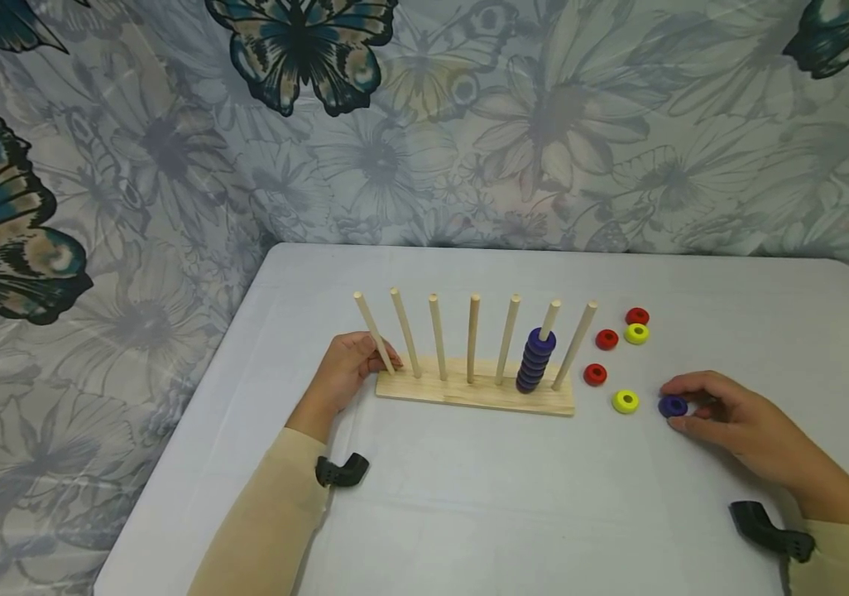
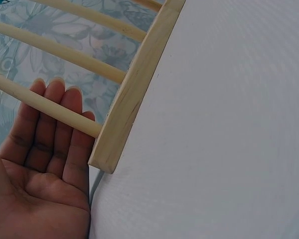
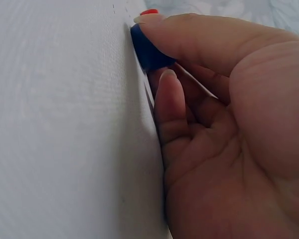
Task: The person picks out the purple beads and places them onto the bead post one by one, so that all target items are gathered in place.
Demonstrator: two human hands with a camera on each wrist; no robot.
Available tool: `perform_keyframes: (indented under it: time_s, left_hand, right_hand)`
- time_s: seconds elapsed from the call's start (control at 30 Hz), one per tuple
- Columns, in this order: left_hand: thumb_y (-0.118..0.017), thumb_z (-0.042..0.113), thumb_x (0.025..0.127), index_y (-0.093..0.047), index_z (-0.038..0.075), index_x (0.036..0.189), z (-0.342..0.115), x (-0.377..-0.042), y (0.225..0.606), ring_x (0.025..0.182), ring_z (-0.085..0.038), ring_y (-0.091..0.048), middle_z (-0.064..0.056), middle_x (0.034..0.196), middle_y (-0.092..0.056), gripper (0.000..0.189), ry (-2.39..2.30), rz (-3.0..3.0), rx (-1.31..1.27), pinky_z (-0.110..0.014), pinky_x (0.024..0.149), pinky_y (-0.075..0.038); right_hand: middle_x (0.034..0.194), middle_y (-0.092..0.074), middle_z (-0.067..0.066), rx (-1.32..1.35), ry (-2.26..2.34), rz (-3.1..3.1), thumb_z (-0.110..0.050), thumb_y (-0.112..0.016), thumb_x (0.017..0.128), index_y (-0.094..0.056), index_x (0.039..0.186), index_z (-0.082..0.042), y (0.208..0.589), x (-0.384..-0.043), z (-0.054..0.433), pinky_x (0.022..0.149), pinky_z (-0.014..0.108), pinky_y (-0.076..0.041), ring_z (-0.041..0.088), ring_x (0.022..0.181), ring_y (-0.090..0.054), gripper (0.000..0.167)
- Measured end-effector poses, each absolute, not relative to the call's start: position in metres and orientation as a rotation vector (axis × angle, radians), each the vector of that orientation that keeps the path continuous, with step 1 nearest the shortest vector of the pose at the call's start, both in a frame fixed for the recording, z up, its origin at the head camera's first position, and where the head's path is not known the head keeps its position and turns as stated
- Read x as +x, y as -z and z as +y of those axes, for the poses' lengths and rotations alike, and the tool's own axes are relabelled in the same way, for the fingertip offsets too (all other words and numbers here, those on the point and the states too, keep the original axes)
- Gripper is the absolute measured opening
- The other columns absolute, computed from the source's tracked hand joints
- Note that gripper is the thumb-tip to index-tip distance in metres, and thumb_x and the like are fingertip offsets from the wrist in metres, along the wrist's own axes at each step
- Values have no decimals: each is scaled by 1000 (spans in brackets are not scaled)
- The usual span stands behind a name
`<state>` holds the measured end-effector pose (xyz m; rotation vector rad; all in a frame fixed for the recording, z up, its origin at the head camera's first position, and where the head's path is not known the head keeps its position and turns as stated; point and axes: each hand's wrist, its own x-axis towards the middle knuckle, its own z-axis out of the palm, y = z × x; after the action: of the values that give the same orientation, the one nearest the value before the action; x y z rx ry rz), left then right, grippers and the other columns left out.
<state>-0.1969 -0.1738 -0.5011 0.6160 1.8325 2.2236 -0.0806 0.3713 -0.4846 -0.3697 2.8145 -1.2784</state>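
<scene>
A wooden peg rack [image 1: 469, 397] stands on the white table, its several upright pegs in a row. Blue rings [image 1: 534, 364] are stacked on the second peg from the right; the other pegs carry none. At the rack's left end is my left hand [image 1: 353, 364]. Its fingers extend behind the end peg [image 2: 50, 107], close to the base [image 2: 122, 107], in the left wrist view. To the right of the rack, my right hand [image 1: 737, 422] pinches a loose blue ring [image 1: 673, 406] between thumb and fingers, low at the tabletop. The thumb covers part of this ring [image 3: 150, 52] in the right wrist view.
Between rack and right hand lie three red rings [image 1: 595, 375] and two yellow rings [image 1: 625, 401]. A patterned cloth [image 1: 544, 149] with butterflies hangs behind the table [image 1: 469, 513]. Black wrist mounts [image 1: 342, 470] stick out from both sleeves.
</scene>
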Motion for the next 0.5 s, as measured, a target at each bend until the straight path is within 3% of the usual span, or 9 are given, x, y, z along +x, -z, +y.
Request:
perform_keyframes:
  time_s: [0.17, 0.4, 0.5]
  left_hand:
    - [-70, 67, 96, -62, -28, 102, -174, -196, 499, 89, -18, -77, -6, 94, -79, 96, -2223, 1832, 608, -31, 81, -63]
    - [-71, 66, 96, -64, -27, 102, -173, -197, 500, 89, -18, -77, -7, 94, -79, 93, -2226, 1831, 616, -31, 82, -64]
    - [-71, 68, 95, -65, -25, 101, -174, -197, 500, 89, -18, -77, -6, 93, -78, 93, -2222, 1839, 604, -31, 82, -64]
  right_hand:
    - [122, -67, -9, -301, 1275, 2833, 4, -82, 95, -71, 128, -5, 484, -80, 371, 76, 12, -49, 7, 95, -59, 36]
    - [123, -68, 0, -149, 1221, 2861, -11, -84, 100, -73, 128, -5, 484, -80, 367, 75, 12, -49, 3, 97, -57, 31]
    - [121, -68, -8, -147, 1243, 2875, -9, -83, 100, -73, 129, -4, 484, -80, 366, 76, 10, -49, 0, 98, -57, 31]
